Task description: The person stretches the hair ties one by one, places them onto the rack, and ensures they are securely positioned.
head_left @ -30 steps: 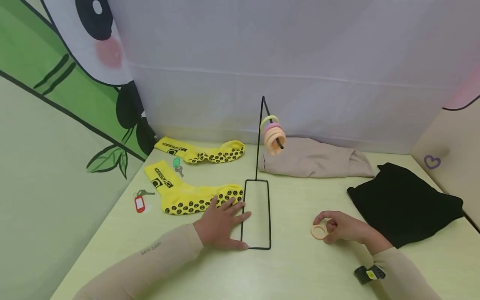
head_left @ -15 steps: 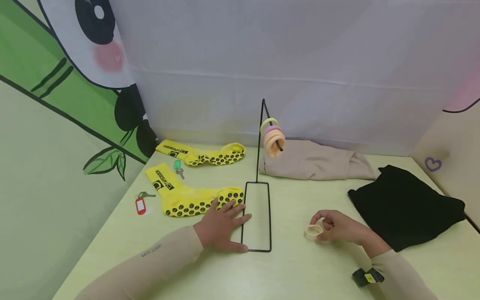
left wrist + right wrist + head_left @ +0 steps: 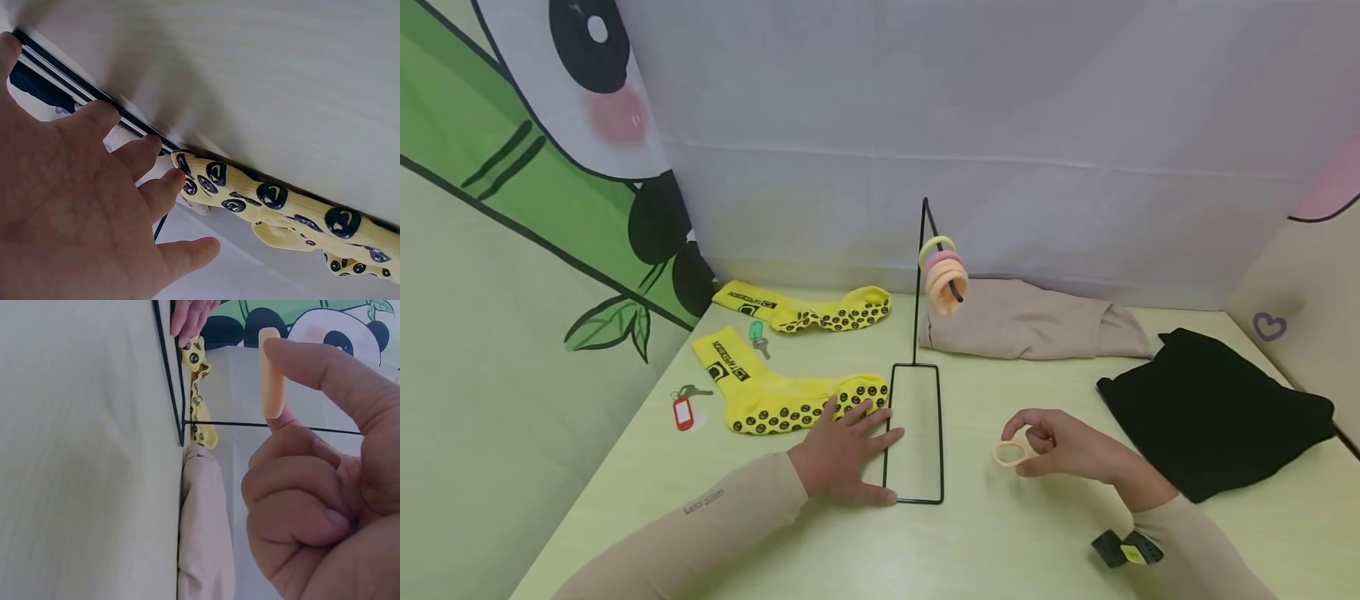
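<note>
My right hand (image 3: 1067,450) pinches a peach ring (image 3: 272,375) between thumb and index finger, the other fingers curled in. The ring is held just above the table, right of a black wire stand (image 3: 941,433). With spread fingers, my left hand (image 3: 844,454) lies over the left side of the stand's rectangular base, thumb at its front corner. From the stand's upper arm hang a yellow ring (image 3: 922,250), a pink ring (image 3: 938,257) and several peach rings (image 3: 937,292). A yellow sock (image 3: 275,194) with black dots lies right by the left fingertips.
Another yellow sock (image 3: 827,312) lies farther back. Keys with a green tag (image 3: 756,331) and a red tag (image 3: 682,413) are at the left. Folded beige cloth (image 3: 1030,321) lies behind the stand, black cloth (image 3: 1210,408) at the right. A white curtain (image 3: 1000,125) closes the back.
The right hand has moved left and slightly up with the peach ring, closer to the stand, and the ring has turned a little. The left hand stays on the base.
</note>
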`<state>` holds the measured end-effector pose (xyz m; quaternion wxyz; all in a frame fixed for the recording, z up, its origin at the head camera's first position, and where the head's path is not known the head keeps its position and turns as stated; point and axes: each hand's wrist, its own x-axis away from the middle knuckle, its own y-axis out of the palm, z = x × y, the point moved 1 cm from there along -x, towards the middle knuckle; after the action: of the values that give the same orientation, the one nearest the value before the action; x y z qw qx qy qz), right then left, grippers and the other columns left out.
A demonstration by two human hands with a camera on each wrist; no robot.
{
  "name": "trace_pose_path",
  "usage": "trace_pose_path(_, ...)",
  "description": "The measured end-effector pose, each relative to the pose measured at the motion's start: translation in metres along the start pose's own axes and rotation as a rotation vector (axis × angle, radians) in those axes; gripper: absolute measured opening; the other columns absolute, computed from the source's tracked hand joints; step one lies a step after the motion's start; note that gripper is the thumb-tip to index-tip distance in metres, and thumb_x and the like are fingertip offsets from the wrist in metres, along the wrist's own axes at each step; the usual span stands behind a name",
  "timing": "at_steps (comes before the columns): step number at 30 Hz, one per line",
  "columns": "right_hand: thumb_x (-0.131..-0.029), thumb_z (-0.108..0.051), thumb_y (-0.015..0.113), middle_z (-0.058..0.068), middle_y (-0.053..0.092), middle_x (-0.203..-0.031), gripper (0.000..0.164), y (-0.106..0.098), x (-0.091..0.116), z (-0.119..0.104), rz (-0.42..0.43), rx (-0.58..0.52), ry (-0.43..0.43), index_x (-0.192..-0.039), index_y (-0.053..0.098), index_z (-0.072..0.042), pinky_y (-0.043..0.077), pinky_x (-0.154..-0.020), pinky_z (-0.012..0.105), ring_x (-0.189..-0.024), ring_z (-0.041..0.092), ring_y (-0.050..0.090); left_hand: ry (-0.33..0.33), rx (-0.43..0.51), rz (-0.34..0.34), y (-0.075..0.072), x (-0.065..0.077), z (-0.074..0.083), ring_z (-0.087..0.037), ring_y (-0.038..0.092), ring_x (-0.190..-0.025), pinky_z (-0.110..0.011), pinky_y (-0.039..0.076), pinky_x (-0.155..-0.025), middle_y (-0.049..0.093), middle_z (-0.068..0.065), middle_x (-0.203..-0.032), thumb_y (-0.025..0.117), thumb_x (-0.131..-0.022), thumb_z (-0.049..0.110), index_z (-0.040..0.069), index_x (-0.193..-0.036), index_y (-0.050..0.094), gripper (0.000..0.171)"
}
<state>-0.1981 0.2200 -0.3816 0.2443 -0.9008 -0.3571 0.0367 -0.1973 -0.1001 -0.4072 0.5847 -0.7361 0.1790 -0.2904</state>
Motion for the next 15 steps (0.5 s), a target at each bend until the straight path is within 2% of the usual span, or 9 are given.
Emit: trace_pose_path(15, -0.079, -0.01, 0.071, -0.002, 0.018, -0.061, 0.031, 0.001, -0.013, -0.024, 0.013, 0.069, -0.076, -0.103, 0.055, 0.002, 0.026, -0.049, 0.022, -0.053, 0.003, 0.02, -0.002, 0.013, -0.002, -0.001, 0.0, 0.001, -0.026, 0.019, -0.142, -0.064, 0.016, -0.106, 0.022, 0.003, -0.154, 0.032, -0.074, 0.083, 0.036, -0.146, 0.025, 0.086)
